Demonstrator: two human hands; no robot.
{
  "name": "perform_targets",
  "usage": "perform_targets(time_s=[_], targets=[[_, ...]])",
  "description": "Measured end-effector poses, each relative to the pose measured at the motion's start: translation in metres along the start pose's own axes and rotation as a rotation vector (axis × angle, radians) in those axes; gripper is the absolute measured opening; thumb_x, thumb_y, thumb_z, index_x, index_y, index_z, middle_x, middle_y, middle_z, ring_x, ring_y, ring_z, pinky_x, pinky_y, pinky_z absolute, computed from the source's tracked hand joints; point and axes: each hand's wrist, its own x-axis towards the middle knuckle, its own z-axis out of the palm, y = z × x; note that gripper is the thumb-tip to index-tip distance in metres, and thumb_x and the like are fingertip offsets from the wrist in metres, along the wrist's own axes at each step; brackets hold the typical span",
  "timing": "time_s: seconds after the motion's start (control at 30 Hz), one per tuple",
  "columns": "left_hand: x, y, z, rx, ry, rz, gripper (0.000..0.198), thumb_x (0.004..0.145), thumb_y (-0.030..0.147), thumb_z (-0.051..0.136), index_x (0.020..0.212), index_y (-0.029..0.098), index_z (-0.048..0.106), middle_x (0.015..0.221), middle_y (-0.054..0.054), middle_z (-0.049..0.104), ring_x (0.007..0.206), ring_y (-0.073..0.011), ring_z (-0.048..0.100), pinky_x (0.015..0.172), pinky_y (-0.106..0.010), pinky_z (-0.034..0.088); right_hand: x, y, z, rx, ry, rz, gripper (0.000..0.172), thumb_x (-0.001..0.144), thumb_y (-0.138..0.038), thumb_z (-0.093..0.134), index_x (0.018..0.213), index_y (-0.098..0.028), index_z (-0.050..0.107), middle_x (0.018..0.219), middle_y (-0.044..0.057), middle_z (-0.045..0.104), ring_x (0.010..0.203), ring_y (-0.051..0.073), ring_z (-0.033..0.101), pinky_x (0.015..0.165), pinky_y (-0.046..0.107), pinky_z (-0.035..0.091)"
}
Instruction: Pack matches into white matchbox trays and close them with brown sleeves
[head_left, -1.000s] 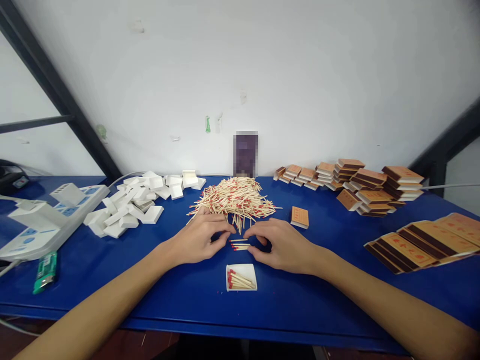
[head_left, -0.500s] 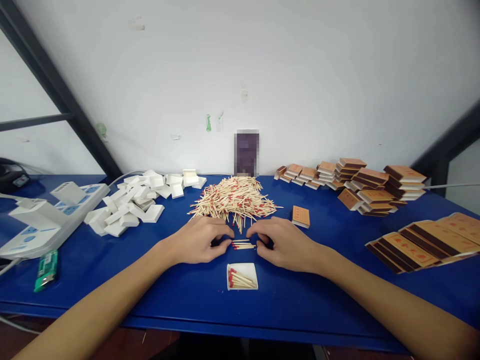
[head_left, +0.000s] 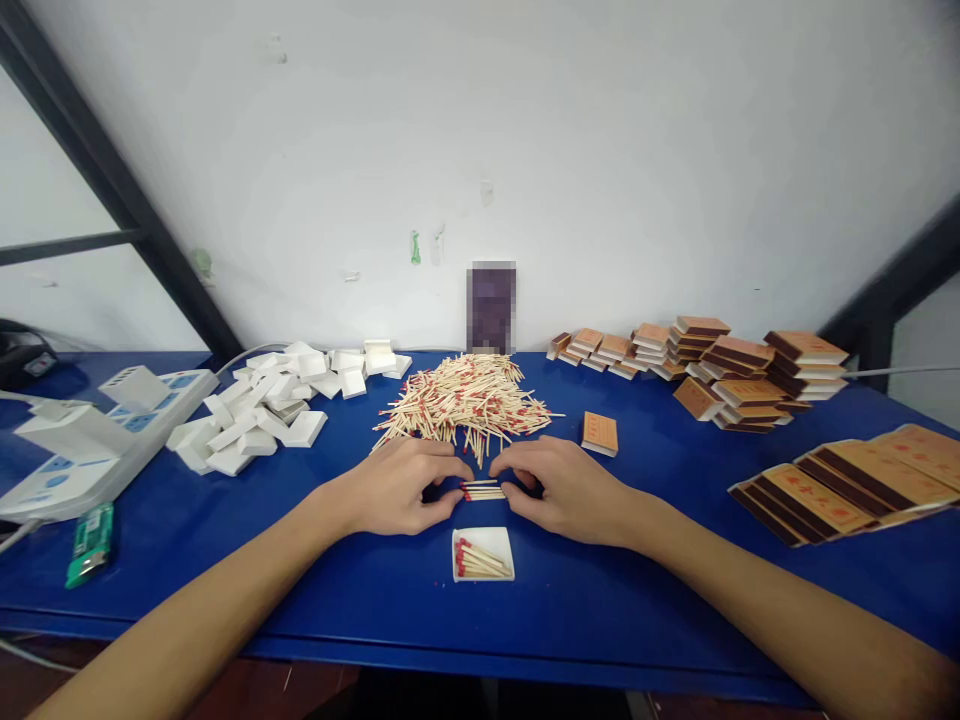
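Note:
A short row of red-tipped matches lies on the blue table between my two hands. My left hand is at the red-head end, its thumb and forefinger curled in against the bunch. From the other side, my right hand closes its thumb and forefinger on the plain ends. Just below them sits a white matchbox tray with several matches lying slantwise in it, heads to the left. Behind my fingers spreads a large heap of loose matches. My other fingers are folded and partly hidden.
White trays are piled at the left, near a power strip and a green lighter. One matchbox lies right of the heap. Stacked matchboxes stand at the back right, with flat sleeves in front.
My right hand has moved slightly left, bringing its thumb up to the match ends. The loose matches have been drawn into a tighter row. The filled tray has stayed put.

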Motion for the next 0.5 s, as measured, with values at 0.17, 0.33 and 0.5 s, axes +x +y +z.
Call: perform_targets(time_s=[0.17,0.33,0.5], targets=[[0.001,0.002,-0.002,0.001,-0.012,0.038,0.024,0.088,0.022,0.053,0.108,0.023,0.067,0.083,0.0,0.062,0.066,-0.0119,0.056,0.059,-0.024,0.039,0.0,-0.001,-0.002,0.024,-0.033,-0.062,0.016,0.084,-0.014,0.052,0.09,-0.019,0.065,0.066,-0.003,0.056,0.06,0.011,0.047,0.065,0.025,0.034],[0.0,0.003,-0.001,-0.046,-0.015,0.07,0.023,0.09,0.02,0.052,0.107,0.022,0.068,0.082,0.0,0.064,0.067,-0.0116,0.058,0.062,-0.024,0.041,0.001,0.004,0.001,0.029,0.035,-0.036,0.018,0.086,-0.013,0.05,0.092,-0.019,0.066,0.068,-0.001,0.058,0.062,0.012,0.05,0.066,0.026,0.037],[0.0,-0.002,-0.002,-0.091,0.016,0.111,0.027,0.097,0.017,0.043,0.112,0.021,0.065,0.095,-0.002,0.068,0.08,-0.0127,0.062,0.071,-0.024,0.044,0.002,0.01,0.004,-0.047,0.066,0.031,0.031,0.092,-0.018,0.045,0.117,-0.02,0.064,0.087,0.004,0.063,0.078,0.017,0.057,0.072,0.029,0.04]])
